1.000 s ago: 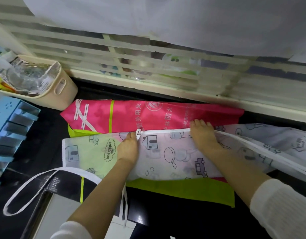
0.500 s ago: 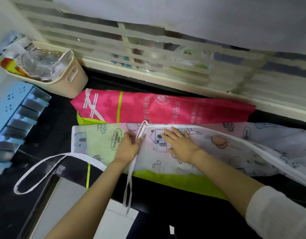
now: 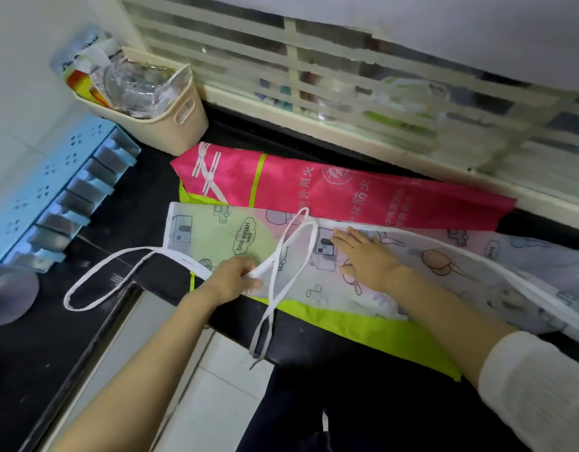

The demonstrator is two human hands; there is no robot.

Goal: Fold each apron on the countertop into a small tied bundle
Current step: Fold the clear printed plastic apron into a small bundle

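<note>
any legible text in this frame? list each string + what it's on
"Happy and free": cloud bubble on the translucent printed apron, upside down to the camera.
"外用火": large white characters on the pink apron, turned sideways.
"林防火": next column, same apron.
Too blurred or small: the smaller white columns and round emblem on the pink apron; print on the packets in the beige basket.

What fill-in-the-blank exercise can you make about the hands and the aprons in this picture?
1. The left hand grips a strap of ____ colour.
2. The right hand lies ____ on the printed apron.
3. The lower apron is green and ____.
Missing words: white; flat; pink.
</note>
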